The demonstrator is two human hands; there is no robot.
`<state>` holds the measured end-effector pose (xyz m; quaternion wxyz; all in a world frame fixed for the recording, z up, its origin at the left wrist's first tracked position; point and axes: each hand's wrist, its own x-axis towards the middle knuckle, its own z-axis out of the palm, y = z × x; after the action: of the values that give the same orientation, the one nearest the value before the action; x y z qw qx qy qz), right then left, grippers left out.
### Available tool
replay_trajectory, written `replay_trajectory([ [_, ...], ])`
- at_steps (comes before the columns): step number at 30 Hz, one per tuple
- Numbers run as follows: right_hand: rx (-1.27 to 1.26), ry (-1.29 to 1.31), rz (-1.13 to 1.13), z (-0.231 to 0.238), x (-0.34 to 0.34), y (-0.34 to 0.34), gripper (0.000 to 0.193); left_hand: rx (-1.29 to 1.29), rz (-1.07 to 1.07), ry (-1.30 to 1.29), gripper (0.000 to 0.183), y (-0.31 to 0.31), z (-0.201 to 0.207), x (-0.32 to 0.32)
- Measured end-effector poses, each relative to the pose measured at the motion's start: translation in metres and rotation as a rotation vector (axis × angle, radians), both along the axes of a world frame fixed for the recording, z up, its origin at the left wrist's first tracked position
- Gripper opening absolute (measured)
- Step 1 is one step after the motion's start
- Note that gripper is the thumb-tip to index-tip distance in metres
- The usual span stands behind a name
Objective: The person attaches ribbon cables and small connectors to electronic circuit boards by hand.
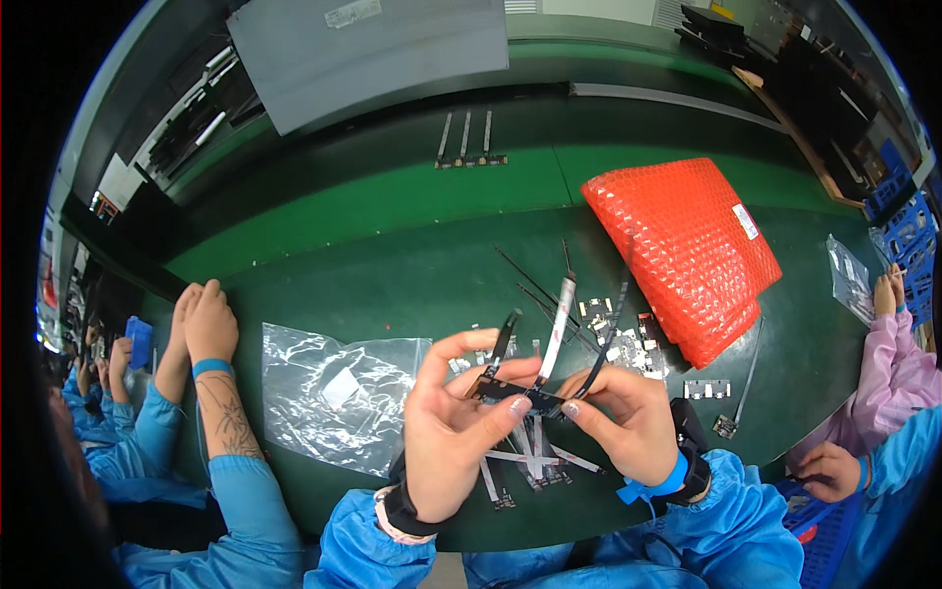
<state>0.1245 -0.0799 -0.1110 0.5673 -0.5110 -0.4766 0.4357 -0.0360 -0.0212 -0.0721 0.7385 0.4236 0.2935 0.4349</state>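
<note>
My left hand [453, 420] and my right hand [628, 417] together pinch a small dark circuit board [515, 393] just above the green table [392, 285]. Three flat ribbon cables [559, 319] rise from the board, two black and one white. Below my hands, several more flat cables [525, 466] lie on the table. Small boards and connectors [628, 344] are scattered behind my right hand.
A clear plastic bag [334, 393] lies to the left. A red bubble-wrap pouch [687, 245] lies at the right, with a small part strip [706, 390] near it. A neighbour's arms [211, 393] rest at left; another person [888, 363] works at right. Cable strips [466, 142] lie far back.
</note>
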Motion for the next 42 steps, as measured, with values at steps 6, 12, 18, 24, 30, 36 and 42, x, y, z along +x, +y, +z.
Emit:
replay_trajectory([
  [6, -0.133, -0.134, 0.128, 0.014, 0.011, -0.001, 0.007, 0.036, 0.025, 0.144, 0.063, 0.0, 0.007, 0.0],
  [12, 0.042, -0.209, 0.171, 0.03, 0.014, -0.007, 0.028, 0.124, -0.028, 0.272, 0.061, 0.0, 0.022, -0.006],
  [18, 0.044, -0.367, 0.136, 0.054, 0.068, -0.03, 0.038, 0.584, 0.307, 0.345, 0.053, 0.077, 0.061, -0.007],
  [24, 0.017, -0.484, -0.093, 0.075, 0.121, -0.069, 0.022, 0.165, 0.436, 0.174, 0.04, 0.251, -0.025, -0.07],
  [30, -0.159, -0.683, -0.521, 0.045, 0.172, -0.094, 0.017, 0.131, 0.432, -0.003, 0.047, 0.329, -0.103, -0.114],
  [36, -0.369, -0.777, -0.355, 0.016, 0.17, -0.12, 0.019, 0.36, 0.491, -0.068, 0.054, 0.328, -0.06, -0.088],
  [42, -0.375, -1.016, -0.309, 0.011, 0.142, -0.12, 0.023, 0.204, 0.539, 0.293, 0.072, 0.351, -0.135, -0.121],
])
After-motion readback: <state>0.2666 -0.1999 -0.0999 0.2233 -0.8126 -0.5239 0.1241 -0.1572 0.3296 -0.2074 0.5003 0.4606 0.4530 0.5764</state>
